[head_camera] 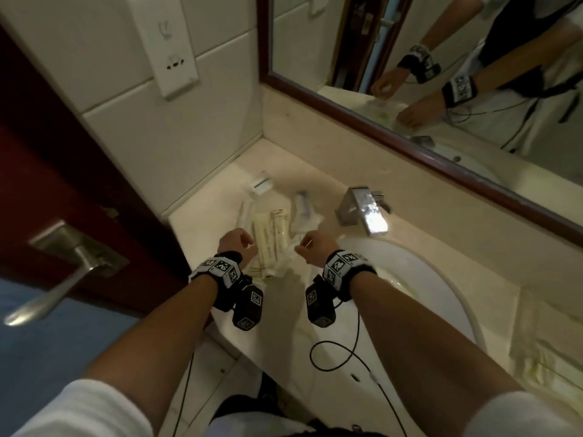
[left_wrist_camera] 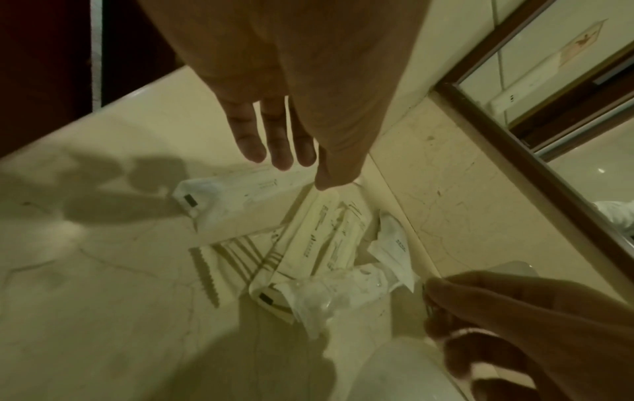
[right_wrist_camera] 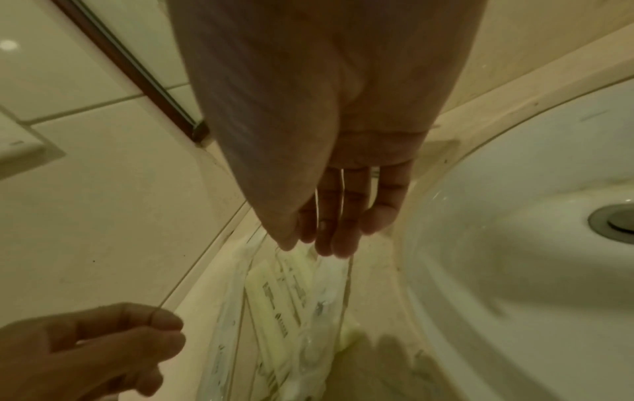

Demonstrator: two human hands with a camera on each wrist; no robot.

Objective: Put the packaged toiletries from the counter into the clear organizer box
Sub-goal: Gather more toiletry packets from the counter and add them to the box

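Several cream and white packaged toiletries (head_camera: pixel 268 234) lie in a heap on the counter (head_camera: pixel 220 190) left of the sink. Most of them (left_wrist_camera: pixel 319 238) seem to lie inside the clear organizer box (left_wrist_camera: pixel 252 287), whose thin rounded rim barely shows. My left hand (head_camera: pixel 238 244) hovers at the heap's left, its thumb and fingers (left_wrist_camera: pixel 274 152) at the box's far rim. My right hand (head_camera: pixel 310 246) is at the heap's right and pinches the box's clear wall (right_wrist_camera: pixel 348 298). One white packet (left_wrist_camera: pixel 219 200) lies outside the box to the left.
A chrome faucet (head_camera: pixel 366 209) and a white sink (head_camera: pixel 426 279) sit right of the heap. More small packets (head_camera: pixel 261 183) lie near the back wall. A door with a metal handle (head_camera: pixel 63 272) stands at the left, and a mirror (head_camera: pixel 441 74) hangs above.
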